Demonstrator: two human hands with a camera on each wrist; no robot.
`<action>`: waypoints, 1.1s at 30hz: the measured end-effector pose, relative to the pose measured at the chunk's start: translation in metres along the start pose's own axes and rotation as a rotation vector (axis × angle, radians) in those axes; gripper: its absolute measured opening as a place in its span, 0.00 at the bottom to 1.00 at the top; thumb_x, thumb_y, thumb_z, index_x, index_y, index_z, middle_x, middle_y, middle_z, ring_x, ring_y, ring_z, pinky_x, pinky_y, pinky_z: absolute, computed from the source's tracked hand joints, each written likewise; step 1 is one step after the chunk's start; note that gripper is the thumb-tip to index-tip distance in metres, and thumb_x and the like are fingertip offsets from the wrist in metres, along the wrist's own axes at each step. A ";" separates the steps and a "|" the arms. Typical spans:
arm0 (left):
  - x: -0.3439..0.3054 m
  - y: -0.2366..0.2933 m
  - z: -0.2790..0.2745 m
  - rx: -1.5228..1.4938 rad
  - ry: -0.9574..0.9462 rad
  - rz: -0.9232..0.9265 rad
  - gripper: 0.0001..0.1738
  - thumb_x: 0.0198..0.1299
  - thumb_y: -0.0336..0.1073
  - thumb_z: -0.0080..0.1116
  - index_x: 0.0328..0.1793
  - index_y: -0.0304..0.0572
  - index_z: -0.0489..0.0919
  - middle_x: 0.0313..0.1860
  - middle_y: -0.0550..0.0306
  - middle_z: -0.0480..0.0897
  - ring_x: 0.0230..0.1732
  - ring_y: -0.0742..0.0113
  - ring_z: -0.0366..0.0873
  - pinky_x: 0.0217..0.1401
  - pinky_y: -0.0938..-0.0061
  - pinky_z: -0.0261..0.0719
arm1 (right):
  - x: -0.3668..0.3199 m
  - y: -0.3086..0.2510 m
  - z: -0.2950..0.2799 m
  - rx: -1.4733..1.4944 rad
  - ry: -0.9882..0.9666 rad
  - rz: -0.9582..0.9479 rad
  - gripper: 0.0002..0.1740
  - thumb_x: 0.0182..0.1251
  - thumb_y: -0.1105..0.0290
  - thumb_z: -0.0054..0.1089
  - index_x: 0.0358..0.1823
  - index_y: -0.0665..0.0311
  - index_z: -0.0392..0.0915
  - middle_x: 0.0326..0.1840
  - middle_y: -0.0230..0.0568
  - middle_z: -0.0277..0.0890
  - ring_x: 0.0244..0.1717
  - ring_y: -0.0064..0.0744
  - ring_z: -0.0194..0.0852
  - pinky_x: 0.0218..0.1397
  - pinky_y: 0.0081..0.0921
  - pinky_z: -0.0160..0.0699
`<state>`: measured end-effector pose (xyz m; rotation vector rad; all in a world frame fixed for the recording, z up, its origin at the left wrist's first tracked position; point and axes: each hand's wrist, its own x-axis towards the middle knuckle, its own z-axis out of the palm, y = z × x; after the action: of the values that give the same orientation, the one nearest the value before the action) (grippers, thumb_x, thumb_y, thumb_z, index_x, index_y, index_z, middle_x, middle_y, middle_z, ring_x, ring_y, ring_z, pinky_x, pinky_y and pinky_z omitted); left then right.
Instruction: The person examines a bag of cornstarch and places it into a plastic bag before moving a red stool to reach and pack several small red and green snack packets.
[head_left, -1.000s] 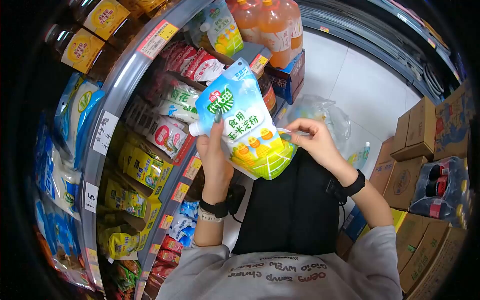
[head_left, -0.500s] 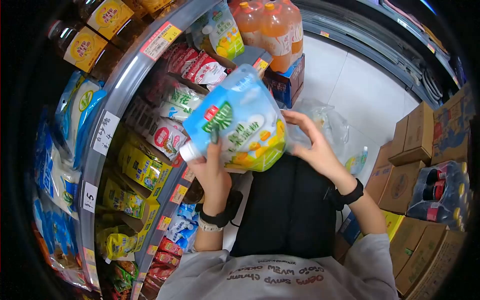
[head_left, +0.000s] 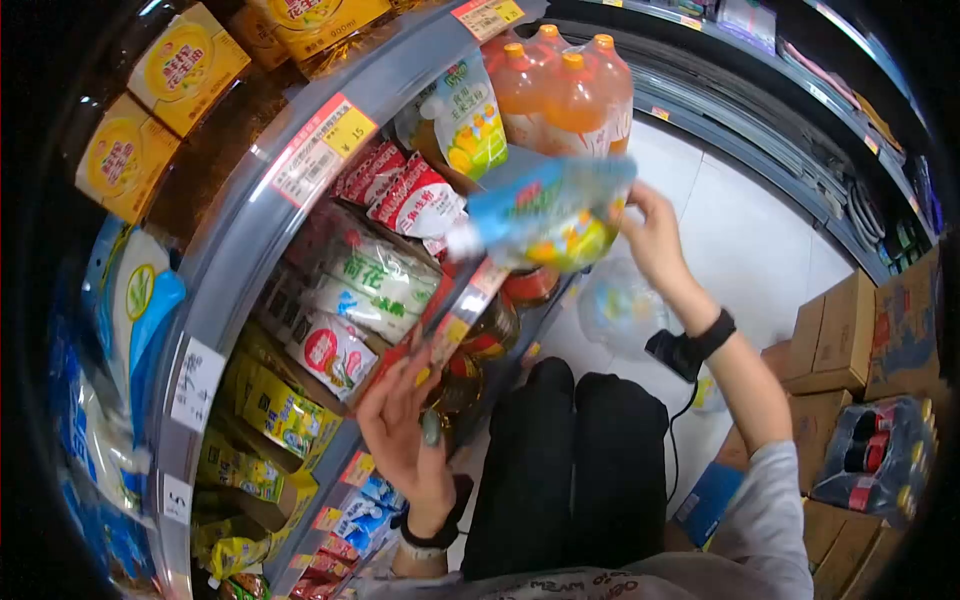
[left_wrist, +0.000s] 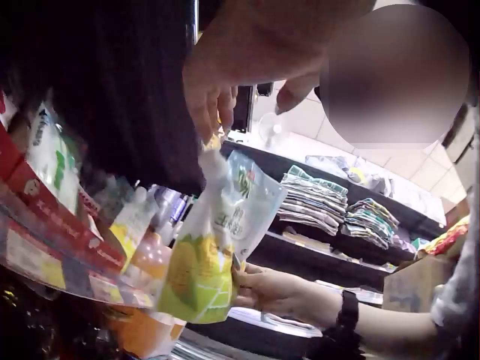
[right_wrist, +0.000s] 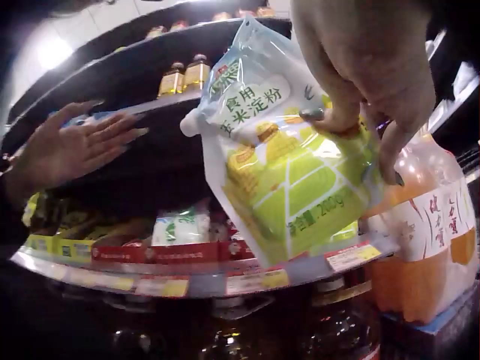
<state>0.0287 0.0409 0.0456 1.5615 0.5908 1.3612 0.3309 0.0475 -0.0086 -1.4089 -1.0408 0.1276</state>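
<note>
A blue, yellow and green pouch (head_left: 545, 212) with a white cap is blurred in the head view, in front of the shelf edge. The right hand (head_left: 660, 245) pinches its lower end; the right wrist view shows thumb and fingers on the printed pouch (right_wrist: 289, 157). Apart from the pouch, the left hand (head_left: 408, 440) has its fingers extended beside the shelf's price tags and holds nothing. In the right wrist view that left hand (right_wrist: 75, 150) is spread, off to the left of the cap. A similar pouch (head_left: 470, 125) stands on the shelf.
Orange drink bottles (head_left: 570, 100) stand beyond the shelf end. White and red packets (head_left: 375, 285) fill the shelf, with dark bottles (head_left: 490, 330) below. Cardboard boxes (head_left: 832, 330) and wrapped bottles (head_left: 870, 455) are at the right. A clear plastic bag (head_left: 615, 300) lies on the floor.
The left hand has let go of the pouch and moved down a little. The right hand has carried the pouch up and right, toward the bottles. The head view has shifted.
</note>
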 end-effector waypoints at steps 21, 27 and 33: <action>0.009 -0.059 -0.035 0.234 0.133 -0.350 0.10 0.55 0.21 0.42 0.43 0.37 0.68 0.41 0.46 0.75 0.47 0.55 0.76 0.44 0.63 0.79 | 0.084 0.058 0.122 -0.462 -0.294 -0.350 0.43 0.61 0.61 0.54 0.73 0.47 0.38 0.71 0.69 0.35 0.71 0.66 0.35 0.72 0.47 0.41; 0.008 -0.062 -0.030 0.307 0.076 -0.377 0.09 0.61 0.33 0.41 0.42 0.37 0.68 0.42 0.45 0.76 0.46 0.52 0.76 0.44 0.62 0.78 | 0.084 0.073 0.154 -0.465 -0.007 -0.239 0.55 0.56 0.54 0.62 0.73 0.46 0.27 0.60 0.94 0.36 0.63 0.90 0.30 0.67 0.61 0.43; 0.007 -0.071 -0.033 0.241 0.114 -0.429 0.08 0.60 0.33 0.44 0.42 0.37 0.69 0.40 0.46 0.77 0.45 0.52 0.77 0.45 0.62 0.77 | 0.101 0.070 0.157 -0.330 -0.163 0.053 0.60 0.54 0.50 0.63 0.72 0.46 0.21 0.56 1.00 0.33 0.61 0.93 0.30 0.64 0.62 0.48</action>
<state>0.0152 0.0883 -0.0153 1.4398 1.1246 1.0838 0.3221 0.2438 -0.0436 -1.7481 -1.1981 0.1147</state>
